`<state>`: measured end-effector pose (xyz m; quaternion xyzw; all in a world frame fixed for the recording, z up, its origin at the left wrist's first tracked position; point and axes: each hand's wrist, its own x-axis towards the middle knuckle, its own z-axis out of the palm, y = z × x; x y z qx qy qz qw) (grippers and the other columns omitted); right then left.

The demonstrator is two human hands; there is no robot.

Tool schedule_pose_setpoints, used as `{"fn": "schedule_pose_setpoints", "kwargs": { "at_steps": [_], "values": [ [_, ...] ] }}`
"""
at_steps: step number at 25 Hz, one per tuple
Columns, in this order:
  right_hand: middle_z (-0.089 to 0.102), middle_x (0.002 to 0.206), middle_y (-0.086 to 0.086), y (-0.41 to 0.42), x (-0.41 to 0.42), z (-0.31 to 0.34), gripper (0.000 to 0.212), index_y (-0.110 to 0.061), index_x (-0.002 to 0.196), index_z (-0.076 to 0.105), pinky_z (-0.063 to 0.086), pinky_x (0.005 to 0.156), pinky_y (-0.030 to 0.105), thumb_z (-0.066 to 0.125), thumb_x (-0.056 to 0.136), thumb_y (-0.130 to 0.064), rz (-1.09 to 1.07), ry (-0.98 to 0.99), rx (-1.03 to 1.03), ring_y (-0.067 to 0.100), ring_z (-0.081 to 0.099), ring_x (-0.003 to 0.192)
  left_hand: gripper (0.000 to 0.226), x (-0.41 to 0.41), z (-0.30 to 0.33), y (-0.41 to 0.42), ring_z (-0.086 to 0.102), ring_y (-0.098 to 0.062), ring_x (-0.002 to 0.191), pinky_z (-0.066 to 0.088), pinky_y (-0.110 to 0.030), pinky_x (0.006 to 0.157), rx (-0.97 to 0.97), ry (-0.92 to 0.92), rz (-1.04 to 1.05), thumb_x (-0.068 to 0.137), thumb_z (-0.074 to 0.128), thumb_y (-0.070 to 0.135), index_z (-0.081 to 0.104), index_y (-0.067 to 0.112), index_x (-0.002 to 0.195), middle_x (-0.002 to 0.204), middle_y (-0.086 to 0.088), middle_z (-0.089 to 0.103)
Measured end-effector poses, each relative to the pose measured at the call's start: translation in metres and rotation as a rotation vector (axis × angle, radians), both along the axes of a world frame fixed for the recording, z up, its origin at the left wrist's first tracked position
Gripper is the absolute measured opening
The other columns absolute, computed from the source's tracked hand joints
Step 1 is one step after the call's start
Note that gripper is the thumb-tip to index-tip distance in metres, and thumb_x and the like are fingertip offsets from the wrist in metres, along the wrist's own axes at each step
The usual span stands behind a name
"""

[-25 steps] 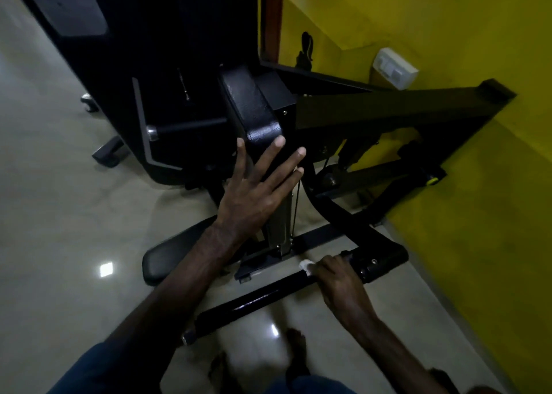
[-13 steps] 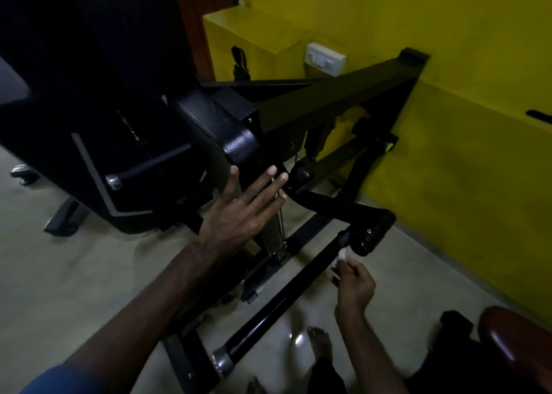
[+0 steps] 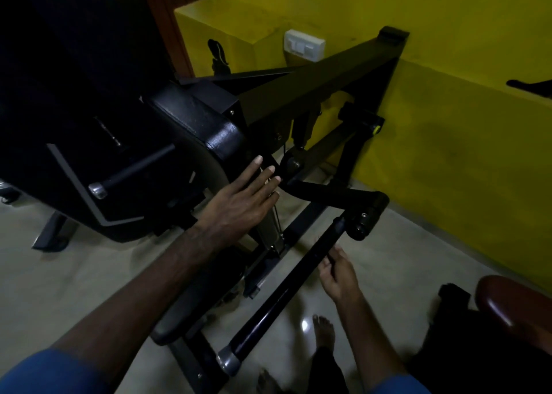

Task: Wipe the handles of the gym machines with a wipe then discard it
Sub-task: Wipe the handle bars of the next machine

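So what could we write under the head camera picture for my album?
Left hand flat against the black gym machine, right hand at its long black handle bar, beside a yellow wall.

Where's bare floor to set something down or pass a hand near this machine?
Widest bare floor lies left of the left forearm, below the dark housing. A narrower strip runs between the black bar and the yellow wall. Crowded: around the left hand and right hand, amid frame struts.
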<state>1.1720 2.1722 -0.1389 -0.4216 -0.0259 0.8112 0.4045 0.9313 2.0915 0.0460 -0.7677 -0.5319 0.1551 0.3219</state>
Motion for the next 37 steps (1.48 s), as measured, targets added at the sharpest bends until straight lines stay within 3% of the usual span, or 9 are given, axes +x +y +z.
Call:
{"fn": "schedule_pose_setpoints", "kwargs": {
  "at_steps": [5, 9, 13, 18, 22, 27, 31, 33, 37],
  "values": [
    [0.072, 0.097, 0.013, 0.002, 0.007, 0.008, 0.01, 0.0, 0.106, 0.071, 0.065, 0.071, 0.03, 0.064, 0.1, -0.001, -0.061, -0.391, 0.183, 0.025, 0.071, 0.089, 0.058, -0.002, -0.003, 0.003, 0.034, -0.04, 0.156, -0.016, -0.063, 0.126, -0.023, -0.033, -0.001, 0.094, 0.035, 0.008, 0.058, 0.009, 0.148, 0.16, -0.015, 0.051],
    [0.074, 0.098, 0.008, -0.001, 0.018, 0.018, 0.019, -0.003, 0.112, 0.076, 0.064, 0.079, 0.038, 0.072, 0.098, -0.016, -0.033, -0.926, 0.769, 0.02, 0.073, 0.087, 0.054, 0.001, -0.007, 0.005, 0.042, -0.04, 0.152, -0.015, -0.061, 0.128, 0.003, -0.115, -0.003, 0.093, 0.04, 0.008, 0.064, 0.007, 0.142, 0.155, -0.016, 0.056],
    [0.065, 0.109, 0.005, 0.021, 0.025, 0.042, 0.023, -0.009, 0.121, 0.072, 0.046, 0.075, 0.022, 0.065, 0.1, -0.015, 0.417, -1.55, 1.385, 0.016, 0.063, 0.09, 0.05, 0.001, -0.009, 0.006, 0.046, -0.041, 0.149, -0.012, -0.059, 0.129, 0.018, -0.171, -0.004, 0.096, 0.039, 0.007, 0.065, 0.005, 0.139, 0.151, -0.016, 0.06],
    [0.063, 0.123, 0.009, 0.079, 0.007, 0.086, 0.025, -0.016, 0.117, 0.074, 0.05, 0.084, 0.04, 0.068, 0.093, -0.011, 1.278, -1.874, 1.872, 0.028, 0.058, 0.108, 0.054, 0.003, -0.009, 0.006, 0.043, -0.043, 0.151, -0.015, -0.059, 0.129, 0.011, -0.184, 0.025, 0.097, 0.031, 0.007, 0.061, 0.003, 0.142, 0.152, -0.018, 0.059],
    [0.067, 0.128, 0.01, 0.122, -0.045, 0.129, 0.022, -0.012, 0.117, 0.073, 0.049, 0.084, 0.03, 0.062, 0.1, -0.019, 2.03, -1.646, 1.646, 0.027, 0.064, 0.11, 0.055, 0.007, -0.006, 0.006, 0.047, -0.04, 0.149, -0.012, -0.058, 0.13, 0.04, -0.185, 0.048, 0.099, 0.028, 0.008, 0.064, 0.004, 0.139, 0.146, -0.017, 0.063],
    [0.057, 0.114, 0.015, 0.138, -0.093, 0.151, 0.035, 0.006, 0.138, 0.058, 0.04, 0.058, 0.011, 0.051, 0.106, -0.004, 1.975, -1.4, 1.35, 0.021, 0.052, 0.09, 0.054, 0.003, -0.023, 0.006, 0.037, -0.04, 0.155, -0.019, -0.058, 0.128, 0.012, -0.14, 0.117, 0.101, 0.026, 0.008, 0.063, 0.006, 0.139, 0.15, -0.015, 0.061],
    [0.064, 0.117, 0.017, 0.161, -0.106, 0.133, 0.036, 0.013, 0.141, 0.052, 0.05, 0.072, 0.014, 0.043, 0.109, -0.001, 2.578, -1.166, 1.385, 0.01, 0.069, 0.084, 0.047, 0.004, -0.03, 0.009, 0.048, -0.038, 0.148, -0.005, -0.055, 0.133, 0.069, -0.184, 0.131, 0.106, 0.029, 0.007, 0.069, 0.007, 0.132, 0.14, -0.013, 0.068],
    [0.07, 0.106, 0.015, 0.17, -0.09, 0.118, 0.032, 0.013, 0.134, 0.06, 0.05, 0.066, 0.011, 0.051, 0.107, -0.001, 2.505, -0.949, 1.329, -0.006, 0.067, 0.064, 0.037, 0.009, -0.036, 0.008, 0.058, -0.035, 0.138, 0.003, -0.052, 0.134, 0.075, -0.326, 0.084, 0.108, 0.04, 0.008, 0.073, 0.007, 0.124, 0.131, -0.012, 0.072],
    [0.078, 0.101, -0.006, 0.148, -0.064, 0.096, 0.031, -0.021, 0.102, 0.079, 0.06, 0.086, 0.034, 0.071, 0.093, -0.049, 2.06, -0.669, 1.535, 0.007, 0.074, 0.095, 0.027, 0.003, -0.059, -0.033, 0.071, -0.028, 0.115, 0.04, -0.045, 0.123, -0.036, -0.611, 0.003, 0.102, 0.059, 0.015, 0.075, 0.01, 0.122, 0.123, -0.01, 0.075]
  ]
}}
